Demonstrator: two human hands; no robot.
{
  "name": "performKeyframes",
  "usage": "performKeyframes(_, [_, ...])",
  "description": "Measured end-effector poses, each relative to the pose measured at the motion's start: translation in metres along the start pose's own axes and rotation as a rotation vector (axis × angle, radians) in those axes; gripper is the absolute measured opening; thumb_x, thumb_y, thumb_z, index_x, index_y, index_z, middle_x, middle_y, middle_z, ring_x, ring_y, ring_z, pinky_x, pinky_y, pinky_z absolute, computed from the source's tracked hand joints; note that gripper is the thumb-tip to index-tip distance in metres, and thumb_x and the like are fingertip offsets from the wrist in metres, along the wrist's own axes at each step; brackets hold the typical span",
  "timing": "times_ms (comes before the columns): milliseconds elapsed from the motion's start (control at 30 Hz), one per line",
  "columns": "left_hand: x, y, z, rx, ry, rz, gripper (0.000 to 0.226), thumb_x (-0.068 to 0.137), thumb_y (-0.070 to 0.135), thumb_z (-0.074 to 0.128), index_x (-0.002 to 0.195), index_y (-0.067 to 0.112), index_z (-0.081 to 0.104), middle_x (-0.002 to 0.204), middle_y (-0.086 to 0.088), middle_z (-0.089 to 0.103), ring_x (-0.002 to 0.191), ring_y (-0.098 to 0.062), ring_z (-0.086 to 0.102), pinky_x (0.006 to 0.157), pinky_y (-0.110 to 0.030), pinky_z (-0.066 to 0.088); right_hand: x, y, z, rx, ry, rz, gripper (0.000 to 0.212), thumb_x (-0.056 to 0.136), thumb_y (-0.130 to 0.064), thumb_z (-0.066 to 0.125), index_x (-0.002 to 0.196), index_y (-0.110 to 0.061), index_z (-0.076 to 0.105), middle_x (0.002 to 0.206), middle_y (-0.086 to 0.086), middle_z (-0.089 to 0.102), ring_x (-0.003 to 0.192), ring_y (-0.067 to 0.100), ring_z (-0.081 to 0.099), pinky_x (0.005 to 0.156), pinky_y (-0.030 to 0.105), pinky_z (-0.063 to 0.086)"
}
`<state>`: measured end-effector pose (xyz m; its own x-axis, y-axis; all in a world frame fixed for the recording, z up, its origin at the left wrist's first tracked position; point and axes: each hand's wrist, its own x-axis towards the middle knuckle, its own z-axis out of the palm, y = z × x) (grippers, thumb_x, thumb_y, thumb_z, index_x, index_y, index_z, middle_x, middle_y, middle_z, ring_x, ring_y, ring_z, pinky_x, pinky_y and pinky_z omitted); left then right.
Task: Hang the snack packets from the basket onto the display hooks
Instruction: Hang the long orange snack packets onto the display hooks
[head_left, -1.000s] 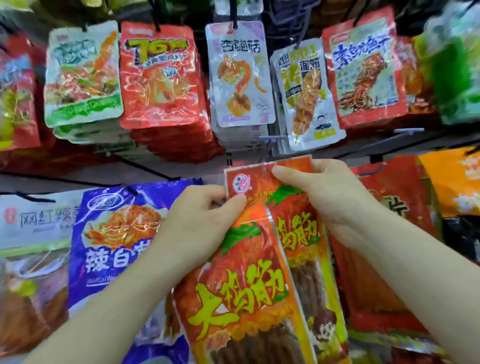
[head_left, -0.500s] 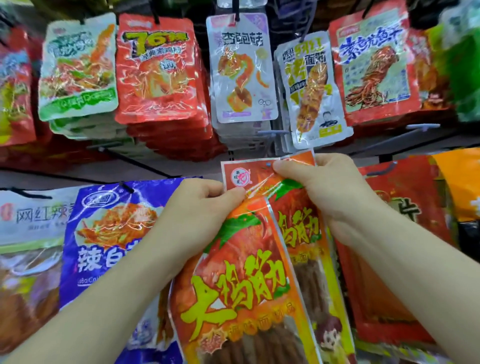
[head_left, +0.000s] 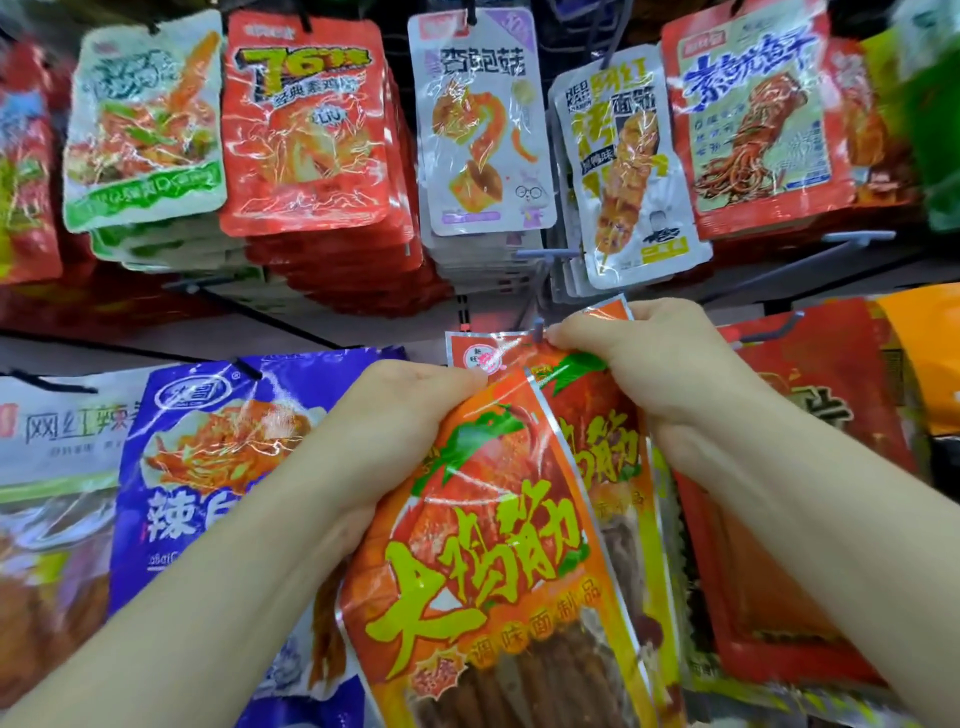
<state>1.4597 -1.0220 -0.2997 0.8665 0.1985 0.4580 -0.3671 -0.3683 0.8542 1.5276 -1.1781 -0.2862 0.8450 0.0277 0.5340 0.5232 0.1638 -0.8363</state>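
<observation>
Two orange snack packets with lime-green lettering overlap at the centre of the head view. My left hand (head_left: 395, 415) grips the top left corner of the front packet (head_left: 493, 551). My right hand (head_left: 660, 374) pinches the top edge of the rear packet (head_left: 605, 447) right at the tip of a display hook (head_left: 538, 328). I cannot tell whether the rear packet's hole is on the hook. The basket is out of sight.
Full hooks surround the spot: a purple packet (head_left: 208, 457) on the left, a red packet (head_left: 810, 426) on the right. Above hang green (head_left: 145, 124), red (head_left: 306, 130) and white (head_left: 483, 124) stacks. Bare hook ends (head_left: 852, 236) stick out of the upper row.
Both hands have risen slightly with the orange packets. My right hand has closed its fingers on the rear packet's top edge and brought it up to the hook tip.
</observation>
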Motion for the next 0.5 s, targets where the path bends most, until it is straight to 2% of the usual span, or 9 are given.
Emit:
performKeyframes(67, [0.003, -0.006, 0.002, 0.103, 0.061, 0.110, 0.022, 0.087, 0.029, 0.066, 0.087, 0.009, 0.072, 0.074, -0.016, 0.072, 0.068, -0.030, 0.068, 0.075, -0.047, 0.057, 0.000, 0.002, -0.002, -0.017, -0.017, -0.012, 0.018, 0.073, -0.012, 0.080, 0.083, 0.000, 0.073, 0.083, 0.019, 0.074, 0.076, 0.036, 0.071, 0.079, 0.053, 0.057])
performKeyframes(133, [0.004, -0.010, 0.002, 0.191, 0.162, 0.283, 0.017, 0.085, 0.027, 0.068, 0.100, 0.022, 0.062, 0.058, -0.006, 0.065, 0.051, -0.018, 0.060, 0.060, -0.033, 0.056, -0.001, 0.005, -0.004, -0.045, -0.045, -0.052, 0.015, 0.076, -0.011, 0.079, 0.088, -0.003, 0.073, 0.082, 0.014, 0.074, 0.073, 0.030, 0.070, 0.078, 0.050, 0.058])
performKeyframes(200, [0.002, -0.010, 0.000, 0.324, 0.231, 0.447, 0.031, 0.085, 0.024, 0.067, 0.110, 0.034, 0.050, 0.045, 0.001, 0.047, 0.038, -0.008, 0.041, 0.044, -0.020, 0.038, -0.001, 0.010, -0.008, -0.116, -0.036, -0.133, 0.024, 0.078, -0.012, 0.078, 0.100, -0.013, 0.068, 0.089, 0.014, 0.072, 0.071, 0.024, 0.065, 0.077, 0.049, 0.057])
performKeyframes(267, [0.003, -0.008, 0.000, 0.482, 0.228, 0.544, 0.037, 0.087, 0.023, 0.065, 0.114, 0.045, 0.051, 0.045, -0.002, 0.042, 0.039, -0.006, 0.036, 0.044, -0.019, 0.030, -0.003, 0.014, -0.011, -0.216, -0.016, -0.246, 0.042, 0.081, -0.012, 0.075, 0.114, -0.028, 0.054, 0.099, 0.015, 0.067, 0.069, 0.025, 0.061, 0.071, 0.046, 0.056])
performKeyframes(333, [0.008, -0.010, 0.003, 0.579, 0.166, 0.541, 0.035, 0.090, 0.025, 0.062, 0.117, 0.046, 0.058, 0.044, 0.003, 0.043, 0.042, -0.005, 0.039, 0.046, -0.019, 0.028, -0.006, 0.018, -0.015, -0.329, -0.029, -0.439, 0.050, 0.083, -0.007, 0.070, 0.113, -0.036, 0.043, 0.095, 0.017, 0.061, 0.063, 0.033, 0.058, 0.062, 0.044, 0.054])
performKeyframes(367, [0.011, -0.011, 0.006, 0.615, 0.129, 0.518, 0.036, 0.091, 0.026, 0.061, 0.121, 0.045, 0.058, 0.042, 0.007, 0.042, 0.042, -0.004, 0.039, 0.046, -0.020, 0.027, -0.007, 0.019, -0.015, -0.393, -0.037, -0.536, 0.047, 0.082, -0.004, 0.068, 0.109, -0.034, 0.044, 0.090, 0.012, 0.061, 0.066, 0.031, 0.059, 0.065, 0.043, 0.053])
performKeyframes(433, [0.017, -0.013, 0.010, 0.679, 0.080, 0.485, 0.042, 0.091, 0.029, 0.061, 0.129, 0.043, 0.054, 0.040, 0.010, 0.042, 0.041, -0.003, 0.039, 0.045, -0.021, 0.025, -0.007, 0.024, -0.014, -0.486, -0.048, -0.653, 0.032, 0.081, -0.002, 0.067, 0.097, -0.028, 0.055, 0.085, -0.005, 0.063, 0.078, 0.013, 0.061, 0.078, 0.029, 0.048])
performKeyframes(500, [0.019, -0.012, 0.011, 0.715, 0.082, 0.488, 0.046, 0.089, 0.030, 0.062, 0.132, 0.043, 0.052, 0.040, 0.013, 0.043, 0.042, -0.002, 0.041, 0.045, -0.020, 0.024, -0.002, 0.029, -0.011, -0.483, -0.064, -0.638, 0.026, 0.082, -0.004, 0.069, 0.090, -0.029, 0.064, 0.087, -0.014, 0.067, 0.084, -0.001, 0.060, 0.081, 0.013, 0.045])
